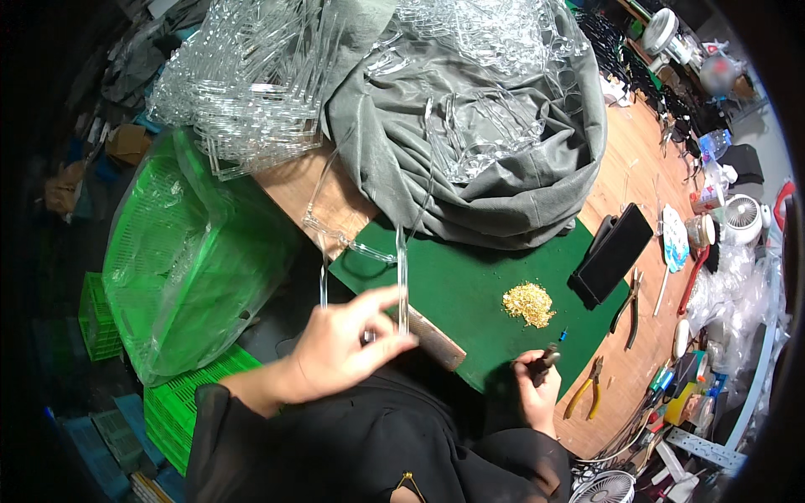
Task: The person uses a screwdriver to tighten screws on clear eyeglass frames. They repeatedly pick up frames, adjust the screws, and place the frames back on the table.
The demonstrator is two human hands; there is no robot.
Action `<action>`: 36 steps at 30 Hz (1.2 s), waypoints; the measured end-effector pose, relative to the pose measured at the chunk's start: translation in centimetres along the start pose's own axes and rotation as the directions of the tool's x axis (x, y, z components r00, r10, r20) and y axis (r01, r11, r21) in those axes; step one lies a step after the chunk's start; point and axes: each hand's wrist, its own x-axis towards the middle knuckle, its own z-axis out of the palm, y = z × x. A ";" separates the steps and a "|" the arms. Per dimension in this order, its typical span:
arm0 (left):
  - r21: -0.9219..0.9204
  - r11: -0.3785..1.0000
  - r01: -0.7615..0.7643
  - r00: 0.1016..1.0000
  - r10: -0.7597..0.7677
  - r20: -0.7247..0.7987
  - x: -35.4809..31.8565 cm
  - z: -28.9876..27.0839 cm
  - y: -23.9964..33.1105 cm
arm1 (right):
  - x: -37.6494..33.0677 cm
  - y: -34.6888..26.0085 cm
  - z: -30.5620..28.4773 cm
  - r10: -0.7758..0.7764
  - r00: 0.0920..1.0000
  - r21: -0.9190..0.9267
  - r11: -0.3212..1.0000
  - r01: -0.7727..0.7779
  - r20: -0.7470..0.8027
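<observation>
My left hand (340, 348) is closed around a temple of a clear plastic eyeglass frame (403, 281), held up over the near left edge of a green mat (444, 272). The frame's front reaches away from me above the table edge. Low on the right, my right hand (539, 398) is wrapped round a dark tool (547, 357) whose kind I cannot make out. Just beyond that hand lies a small blue piece (563, 334). A heap of tiny gold-coloured metal parts (528, 304) sits on the mat.
Grey cloth (503, 210) holds many clear frames (495, 126); another stack (251, 109) stands far left. A black phone (616, 251), black-handled pliers (626, 310) and yellow-handled pliers (589, 390) lie to the right. Green crates (176, 251) stand at left. Small fans (742, 216) and clutter line the right.
</observation>
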 end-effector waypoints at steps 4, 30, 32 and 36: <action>0.441 0.853 -0.280 0.916 0.375 -0.141 6.2 -0.3 -2.9 | 0.3 0.0 -0.5 -0.067 0.993 -0.147 0.986 0.081 0.097; -0.174 0.985 0.007 0.991 0.017 0.134 28.3 -0.4 -1.4 | -0.5 -0.1 -0.5 -0.252 0.960 -0.234 0.933 0.274 0.119; -0.464 0.883 -0.066 0.993 0.011 -0.121 27.9 -1.7 0.3 | -0.6 -0.3 -0.6 -0.263 0.957 -0.221 0.933 0.285 0.124; -0.653 0.696 -0.299 0.945 0.310 -0.103 21.6 -1.5 7.1 | -1.3 2.4 -1.1 -0.358 0.933 -0.119 0.929 0.352 -0.037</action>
